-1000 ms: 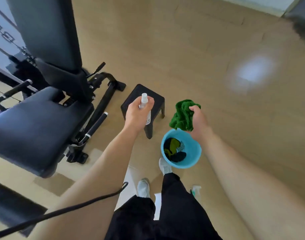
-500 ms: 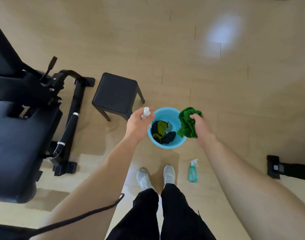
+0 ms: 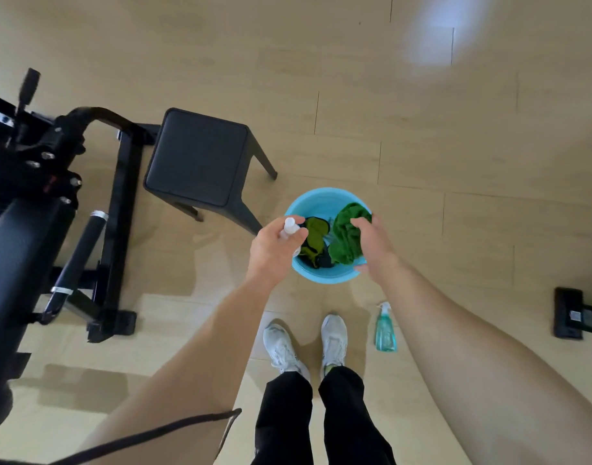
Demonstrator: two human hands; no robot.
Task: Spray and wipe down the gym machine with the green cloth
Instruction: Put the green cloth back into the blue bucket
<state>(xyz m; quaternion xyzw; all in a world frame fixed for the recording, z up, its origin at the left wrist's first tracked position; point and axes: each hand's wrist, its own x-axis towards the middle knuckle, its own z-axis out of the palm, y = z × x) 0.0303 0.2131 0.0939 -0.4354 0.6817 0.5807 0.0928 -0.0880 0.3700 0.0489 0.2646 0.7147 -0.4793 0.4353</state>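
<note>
My left hand (image 3: 274, 246) grips a small white spray bottle (image 3: 289, 227) at the left rim of a light blue bucket (image 3: 316, 204) on the floor. My right hand (image 3: 375, 245) holds the crumpled green cloth (image 3: 346, 234) over the bucket's right side. Inside the bucket lie an olive cloth (image 3: 314, 231) and a dark one. The black gym machine (image 3: 26, 223), with its padded seat and steel frame, fills the left edge.
A black square stool (image 3: 197, 162) stands between the machine and the bucket. A teal trigger spray bottle (image 3: 385, 327) lies on the wood floor by my right shoe. A black machine foot (image 3: 570, 312) sits at the right edge. A black cord crosses the lower left.
My view has tilted down from the machine's backrest to the floor. Both hands have dropped towards the bucket; the green cloth is now over its opening, the spray bottle at its rim.
</note>
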